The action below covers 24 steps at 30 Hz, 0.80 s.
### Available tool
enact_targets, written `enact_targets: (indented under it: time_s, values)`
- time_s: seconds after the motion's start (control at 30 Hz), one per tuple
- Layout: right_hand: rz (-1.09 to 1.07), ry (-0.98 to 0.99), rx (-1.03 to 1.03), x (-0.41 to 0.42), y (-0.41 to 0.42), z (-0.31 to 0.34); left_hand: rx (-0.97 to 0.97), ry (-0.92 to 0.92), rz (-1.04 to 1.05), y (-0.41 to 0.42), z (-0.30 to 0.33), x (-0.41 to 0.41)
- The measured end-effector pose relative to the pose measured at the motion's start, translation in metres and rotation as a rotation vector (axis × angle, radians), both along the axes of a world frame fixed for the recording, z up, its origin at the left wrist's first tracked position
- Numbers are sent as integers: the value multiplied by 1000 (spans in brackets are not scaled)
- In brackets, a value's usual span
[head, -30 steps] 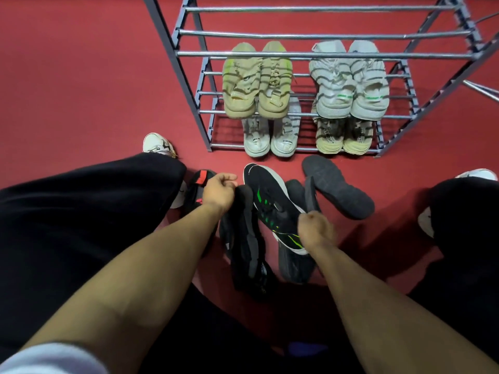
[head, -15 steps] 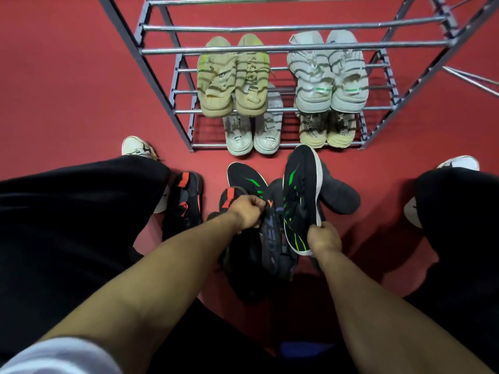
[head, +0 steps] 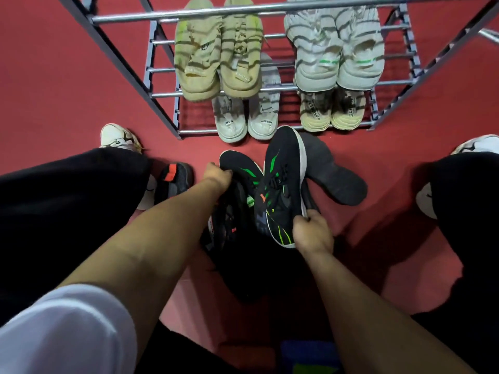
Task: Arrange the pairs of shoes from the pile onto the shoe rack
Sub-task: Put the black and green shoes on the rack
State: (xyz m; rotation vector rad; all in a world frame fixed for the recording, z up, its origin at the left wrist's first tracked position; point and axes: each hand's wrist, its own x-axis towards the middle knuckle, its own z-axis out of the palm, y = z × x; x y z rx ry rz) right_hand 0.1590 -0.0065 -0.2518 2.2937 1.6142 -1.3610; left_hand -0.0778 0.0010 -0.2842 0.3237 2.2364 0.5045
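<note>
Curling round the heel of one black shoe with green stripes (head: 283,184), the right hand (head: 313,233) is now tilting it upright, while the left hand (head: 217,176) is newly gripping its mate (head: 240,168); the pair is leaving the pile (head: 237,238) below the shoe rack (head: 162,18).

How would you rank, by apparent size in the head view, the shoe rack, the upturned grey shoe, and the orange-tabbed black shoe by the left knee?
1. shoe rack, by far
2. upturned grey shoe
3. orange-tabbed black shoe, though the trouser leg hides part of it, so its true size is unsure
</note>
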Motion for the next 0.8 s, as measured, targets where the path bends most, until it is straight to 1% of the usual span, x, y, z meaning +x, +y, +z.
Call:
enact_targets:
  time_s: [0.07,0.13,0.2,0.27,0.37,0.43,0.5,0.57,0.63,0.7,0.8]
  values:
    - [25,-15,-7,0,1,-3,-19,-108,70,2,-4,0]
    - [45,11,-8,2,4,-6,-46,-192,123,6,-1,1]
    - [86,53,-32,3,6,-7,-60,-238,120,12,0,0]
    - [147,72,-54,3,6,-7,-44,-243,110,15,-2,-2]
    - [150,73,-68,4,6,-9,-32,-185,81,8,3,-4]
    - [139,59,-86,5,7,-9,52,-153,53,-1,16,-1]
    - [129,43,-96,5,8,-4,126,-125,-30,-12,31,-1]
    - [131,-33,-65,7,6,4,151,-97,-137,-22,53,0]
    - [163,-105,-30,9,1,10,194,-58,-199,-31,73,1]
    - [184,-108,-47,8,-5,15,254,56,-236,-40,93,1]
    - [230,-86,-68,6,-12,18,304,298,-268,-55,120,4]
